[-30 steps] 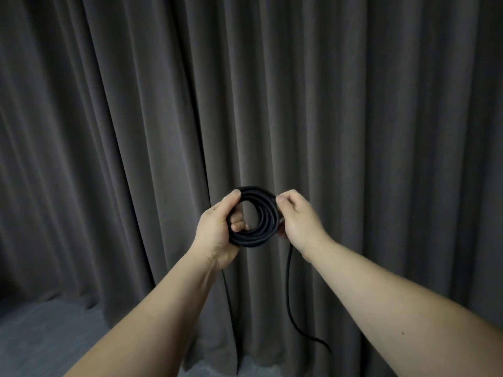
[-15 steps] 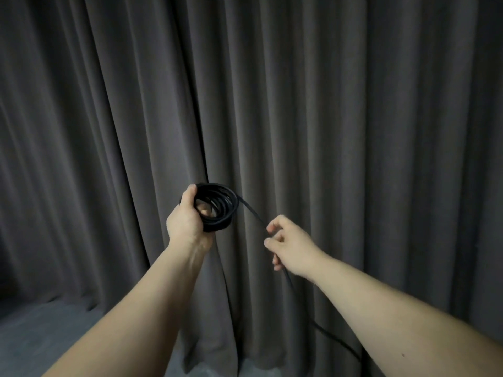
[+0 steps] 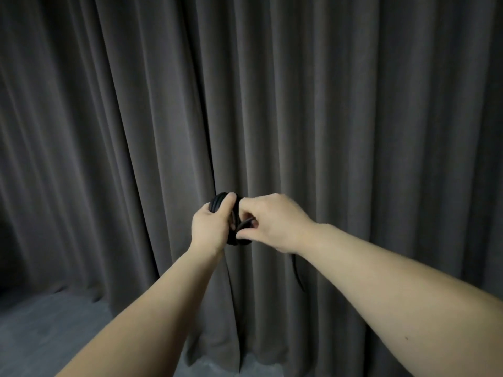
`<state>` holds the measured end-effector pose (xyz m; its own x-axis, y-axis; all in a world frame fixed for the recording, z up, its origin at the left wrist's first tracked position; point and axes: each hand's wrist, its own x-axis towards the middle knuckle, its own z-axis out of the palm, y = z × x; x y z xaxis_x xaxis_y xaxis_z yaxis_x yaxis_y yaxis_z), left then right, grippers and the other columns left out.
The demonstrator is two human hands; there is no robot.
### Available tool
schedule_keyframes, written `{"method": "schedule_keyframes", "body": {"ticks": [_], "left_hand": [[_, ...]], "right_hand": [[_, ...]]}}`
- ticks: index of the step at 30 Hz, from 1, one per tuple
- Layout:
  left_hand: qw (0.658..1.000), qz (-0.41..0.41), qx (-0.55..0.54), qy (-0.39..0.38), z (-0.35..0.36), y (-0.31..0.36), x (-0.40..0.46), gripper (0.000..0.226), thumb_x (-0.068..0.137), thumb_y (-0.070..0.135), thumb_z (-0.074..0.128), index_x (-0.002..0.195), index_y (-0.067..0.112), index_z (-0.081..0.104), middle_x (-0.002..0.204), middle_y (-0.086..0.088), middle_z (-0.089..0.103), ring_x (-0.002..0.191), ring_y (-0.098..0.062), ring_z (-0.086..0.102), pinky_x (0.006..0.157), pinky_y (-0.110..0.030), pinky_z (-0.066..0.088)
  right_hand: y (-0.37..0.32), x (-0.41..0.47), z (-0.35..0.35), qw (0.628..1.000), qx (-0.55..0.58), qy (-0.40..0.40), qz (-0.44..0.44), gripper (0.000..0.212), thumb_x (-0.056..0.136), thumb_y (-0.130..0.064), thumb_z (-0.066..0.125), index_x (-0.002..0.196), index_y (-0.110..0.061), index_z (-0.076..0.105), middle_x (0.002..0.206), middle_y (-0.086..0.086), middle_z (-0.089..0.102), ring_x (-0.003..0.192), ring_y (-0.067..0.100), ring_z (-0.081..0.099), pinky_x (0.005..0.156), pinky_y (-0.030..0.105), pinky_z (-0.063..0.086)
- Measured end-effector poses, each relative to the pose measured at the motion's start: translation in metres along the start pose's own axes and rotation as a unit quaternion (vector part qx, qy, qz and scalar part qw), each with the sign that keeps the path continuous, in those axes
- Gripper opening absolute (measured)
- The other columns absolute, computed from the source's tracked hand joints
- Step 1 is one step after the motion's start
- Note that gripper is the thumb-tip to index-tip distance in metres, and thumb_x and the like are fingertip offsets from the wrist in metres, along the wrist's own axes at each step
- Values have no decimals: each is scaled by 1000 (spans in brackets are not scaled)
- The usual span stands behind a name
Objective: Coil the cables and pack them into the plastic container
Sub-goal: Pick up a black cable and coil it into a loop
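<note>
Cable coil: black cable coil [image 3: 217, 204] held in mid-air at the centre of the view, in front of the grey curtain [image 3: 353, 104].
Left hand: left hand [image 3: 208, 229] wraps the bundle, thumb over its top.
Right hand: right hand [image 3: 275, 221] pinches the strand being laid on, just at 3 o'clock of the coil.
Loose tail: loose tail [image 3: 296, 276] hangs toward 5 o'clock.
Handling: probably light, limp yet springy; loops may slip, so clamp across all turns.
Container: not in view.

curtained room: grey drapes [image 3: 326, 118], carpet [image 3: 49, 330]
</note>
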<state>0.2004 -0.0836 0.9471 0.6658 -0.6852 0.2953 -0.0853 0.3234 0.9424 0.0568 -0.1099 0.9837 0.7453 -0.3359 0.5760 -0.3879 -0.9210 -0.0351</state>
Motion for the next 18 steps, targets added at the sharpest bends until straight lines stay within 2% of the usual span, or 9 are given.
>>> {"method": "schedule_keyframes", "body": {"ticks": [1,3,5,8,11,12,14,15,18], "left_hand": [[1000,-2,-9,-22,2,1,-2,43,68,49,72,84,9,69,76,-9,70,79,-27,67,80,-44,55],[998,-12,-14,-64,6,1,-6,49,75,54,68,92,7,71,84,-13,73,82,-28,68,83,-43,54],[995,-38,-19,-91,8,2,-9,51,89,56,58,99,7,72,87,-12,75,84,-26,71,83,-41,55],[989,-65,-43,-126,9,5,-13,55,95,55,47,101,5,71,92,-13,75,88,-27,72,83,-37,56],[978,-27,-41,-203,8,2,-16,35,92,39,60,95,4,67,72,-3,73,67,-15,69,64,-24,53],[973,-17,-44,-224,7,3,-18,28,87,31,67,94,4,65,71,-2,72,65,-13,68,62,-22,52],[969,-14,-49,-243,6,2,-16,32,75,20,73,100,2,65,84,-8,74,76,-17,71,66,-23,55],[970,-6,-46,-239,5,2,-15,32,76,16,73,102,1,64,86,-11,74,78,-19,71,68,-25,56],[982,29,-14,-185,3,1,-9,11,88,13,67,84,4,61,61,-4,63,57,-14,58,60,-26,48]], "right_hand": [[2,0,0,999,14,15,35,35,75,-48,72,73,-27,44,85,-4,66,82,22,61,71,36,50],[7,-1,1,993,41,33,104,49,64,-58,77,66,-26,40,78,-7,65,75,18,59,66,33,49],[12,-3,1,982,92,41,161,53,55,-62,80,66,-23,47,73,-7,64,72,15,60,64,33,49],[18,-3,3,968,142,30,204,57,47,-65,82,65,-17,55,66,-4,61,66,15,59,57,31,47],[24,-4,6,963,143,9,228,58,43,-67,80,58,-18,55,56,-7,57,55,12,55,50,27,41],[26,-5,6,963,138,8,233,58,43,-67,81,55,-18,52,52,-8,54,51,11,52,47,26,38],[28,-6,8,961,133,8,242,59,44,-65,82,51,-18,47,46,-8,47,46,10,45,45,25,33],[29,-6,9,960,143,10,242,58,46,-63,83,51,-18,46,46,-9,45,45,9,43,45,24,32],[37,-6,13,944,252,25,213,39,63,-40,85,62,-17,53,52,-10,45,45,6,38,49,24,33]]}}
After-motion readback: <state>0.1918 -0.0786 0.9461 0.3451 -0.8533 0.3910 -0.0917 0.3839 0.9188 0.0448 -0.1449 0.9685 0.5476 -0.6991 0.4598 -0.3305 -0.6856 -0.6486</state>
